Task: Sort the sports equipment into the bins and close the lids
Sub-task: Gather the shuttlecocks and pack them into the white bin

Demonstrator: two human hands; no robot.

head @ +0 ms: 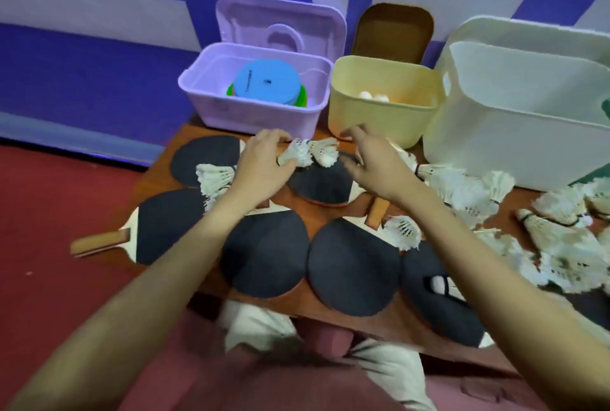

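My left hand (pixel 264 155) grips a white feather shuttlecock (pixel 295 155) near the far edge of the low wooden table (pixel 389 315). A second shuttlecock (pixel 325 153) lies right beside it. My right hand (pixel 369 156) hovers over that spot with fingers spread and relaxed, holding nothing. Several black table tennis paddles (pixel 264 254) cover the table's middle and left. Many more shuttlecocks (pixel 561 245) are heaped on the right. Behind stand three open bins: a purple bin (pixel 211 93) holding coloured discs (pixel 265 82), a yellow bin (pixel 363 113) with white balls (pixel 374 96), and a big white bin (pixel 515 143).
The purple bin's lid (pixel 280 24) and a brown lid (pixel 394 31) stand upright behind their bins against the blue and white wall. One paddle's handle (pixel 99 240) sticks out past the table's left edge over the red floor. My knees are under the near edge.
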